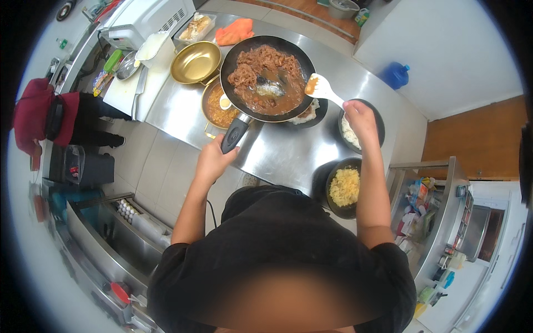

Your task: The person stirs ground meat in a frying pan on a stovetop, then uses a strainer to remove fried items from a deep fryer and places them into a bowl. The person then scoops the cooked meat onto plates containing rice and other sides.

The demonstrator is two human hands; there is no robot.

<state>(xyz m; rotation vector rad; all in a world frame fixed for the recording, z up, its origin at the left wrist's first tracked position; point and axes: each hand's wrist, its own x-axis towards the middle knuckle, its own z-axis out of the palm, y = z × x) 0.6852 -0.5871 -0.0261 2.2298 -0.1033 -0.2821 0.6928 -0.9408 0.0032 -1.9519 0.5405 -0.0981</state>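
My left hand (216, 160) grips the black handle of a frying pan (268, 79), which holds cooked sliced meat (266, 62) in brown sauce. In my right hand (360, 120) is a white slotted spatula (325, 89), its sauce-stained head at the pan's right rim. The pan partly covers a golden two-handled pan (214, 108) with noodles and half a boiled egg, and a dark bowl (318, 116) of rice and meat. Near my right forearm are a dark bowl with white food (349, 129) and another with yellow shredded food (344, 187).
An empty golden pan (195, 62), an orange cloth (235, 32) and a plastic food tub (195, 28) stand on the steel table (270, 154). A knife (139, 91) lies on a white cutting board (120, 93) at left. Beyond it stands a person in red (46, 116).
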